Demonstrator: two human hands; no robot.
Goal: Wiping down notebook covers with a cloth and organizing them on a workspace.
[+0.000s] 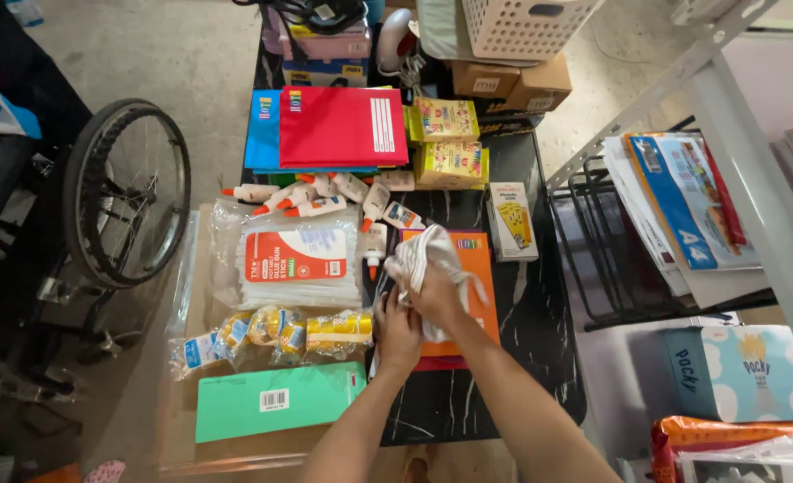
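Black marble-look tabletop (539,358), white-veined, crowded with stationery, on a pale concrete floor.

Nearest, by the front edge: green flat pack (276,401) on a cardboard sheet overhanging the left edge. Just behind it, a clear bag of tape rolls (271,335).

Mid-table, both hands together over an orange folder (479,268). Left hand (398,331) curled, fingers closing on the lower part of a white cloth (423,255). Right hand (437,300) clenched around the same cloth, bunched above the knuckles and draped over the folder. Cloth and forearms covering most of the folder's near half; a red edge showing beneath it.

Left of the hands: clear pack of glue sticks (294,259) with a red and green label. Behind that, a loose row of white glue bottles (316,192) with orange caps, lying on their sides. Right of the folder, a small white box (511,221) standing near the right edge.

Further back: red notebook (343,125) over a blue one (261,125); beside them, two yellow crayon boxes (450,143) stacked. At the far edge, cardboard cartons (513,85) and a white lattice basket (522,22).

Off the table: spoked wheel (128,192) to the left, grey metal shelf frame (736,152) and stacked printed sheets (683,206) to the right.
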